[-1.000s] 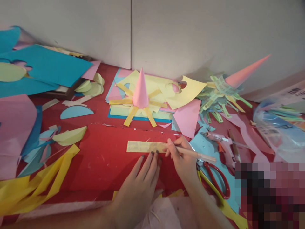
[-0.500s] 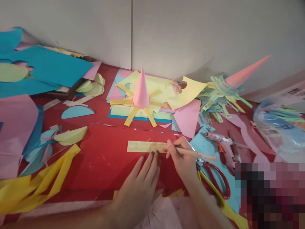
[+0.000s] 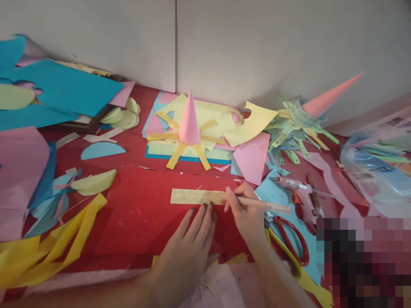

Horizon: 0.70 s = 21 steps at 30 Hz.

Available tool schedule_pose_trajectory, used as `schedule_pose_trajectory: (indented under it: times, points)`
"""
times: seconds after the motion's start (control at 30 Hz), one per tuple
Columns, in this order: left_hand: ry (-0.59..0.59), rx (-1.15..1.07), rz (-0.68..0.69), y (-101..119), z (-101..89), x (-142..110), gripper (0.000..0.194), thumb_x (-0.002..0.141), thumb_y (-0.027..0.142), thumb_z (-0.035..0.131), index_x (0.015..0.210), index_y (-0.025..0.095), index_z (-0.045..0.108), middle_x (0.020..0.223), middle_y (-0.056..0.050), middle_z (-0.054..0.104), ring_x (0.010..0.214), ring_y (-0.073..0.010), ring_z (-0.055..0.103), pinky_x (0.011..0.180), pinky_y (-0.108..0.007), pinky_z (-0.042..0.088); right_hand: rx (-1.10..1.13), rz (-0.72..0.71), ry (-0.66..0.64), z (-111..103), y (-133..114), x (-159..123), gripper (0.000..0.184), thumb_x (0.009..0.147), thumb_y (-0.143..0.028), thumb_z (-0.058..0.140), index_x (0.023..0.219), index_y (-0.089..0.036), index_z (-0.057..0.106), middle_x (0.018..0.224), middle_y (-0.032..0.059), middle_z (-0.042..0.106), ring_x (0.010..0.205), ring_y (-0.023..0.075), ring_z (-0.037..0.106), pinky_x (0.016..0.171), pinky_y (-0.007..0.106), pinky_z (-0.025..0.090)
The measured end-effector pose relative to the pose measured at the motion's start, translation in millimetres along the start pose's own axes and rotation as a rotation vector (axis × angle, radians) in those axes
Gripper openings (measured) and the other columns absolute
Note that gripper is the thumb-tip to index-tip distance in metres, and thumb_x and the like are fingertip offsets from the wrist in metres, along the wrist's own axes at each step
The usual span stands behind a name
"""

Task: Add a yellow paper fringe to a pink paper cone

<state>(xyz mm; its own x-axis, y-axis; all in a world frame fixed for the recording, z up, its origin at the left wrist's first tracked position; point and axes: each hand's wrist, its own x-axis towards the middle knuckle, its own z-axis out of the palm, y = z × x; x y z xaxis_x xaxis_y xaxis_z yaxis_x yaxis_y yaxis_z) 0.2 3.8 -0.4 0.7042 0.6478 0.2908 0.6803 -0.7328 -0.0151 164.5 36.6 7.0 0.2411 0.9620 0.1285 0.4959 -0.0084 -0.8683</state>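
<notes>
A short pale yellow paper strip [image 3: 188,196], with faint lines of writing on it, lies flat on the red board [image 3: 138,222]. My left hand [image 3: 189,244] lies with outstretched fingers on the board, its fingertips at the strip's lower edge. A slim light-coloured pen [image 3: 266,205] is pinched in my right hand [image 3: 244,214], its tip hidden by the fingers over the strip's right end. Just beyond the board stands a pink paper cone [image 3: 190,122] with yellow strips [image 3: 176,156] spread out from its base.
Red-handled scissors [image 3: 293,239] and a pink glue gun [image 3: 300,190] lie to the right, near blue paper. A second cone [image 3: 334,96] with green and yellow strips leans at the back right. Folded yellow strips [image 3: 70,239] and paper offcuts lie left; a plastic bag [image 3: 375,167] sits far right.
The view has shifted very slightly. Both hands, the pen and the strip keep practically the same places.
</notes>
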Motion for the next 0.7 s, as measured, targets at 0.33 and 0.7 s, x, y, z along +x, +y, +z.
schedule_pose_trajectory:
  times: [0.33, 0.7]
  points:
    - [0.005, 0.002, -0.006, 0.0, 3.3, -1.6, 0.050, 0.086, 0.046, 0.041, 0.118, 0.010, 0.057, 0.127, -0.011, 0.055, 0.120, -0.0238, 0.044, 0.099, -0.039, 0.029, -0.056, -0.032, 0.033, 1.1, -2.1, -0.7, 0.028, 0.086, -0.032, 0.052, 0.061, -0.022, 0.044, 0.049, -0.0046, 0.051, 0.051, 0.0120, 0.052, 0.056, 0.025, 0.042]
    - [0.013, -0.001, -0.005, -0.3, 2.8, -0.6, 0.051, 0.086, 0.047, 0.043, 0.116, 0.010, 0.058, 0.125, -0.010, 0.056, 0.118, -0.0235, 0.046, 0.098, -0.038, 0.029, -0.017, -0.006, 0.023, 0.1, 0.3, -0.4, 0.029, 0.085, -0.033, 0.053, 0.060, -0.022, 0.043, 0.048, -0.0045, 0.052, 0.053, 0.0129, 0.055, 0.057, 0.026, 0.044]
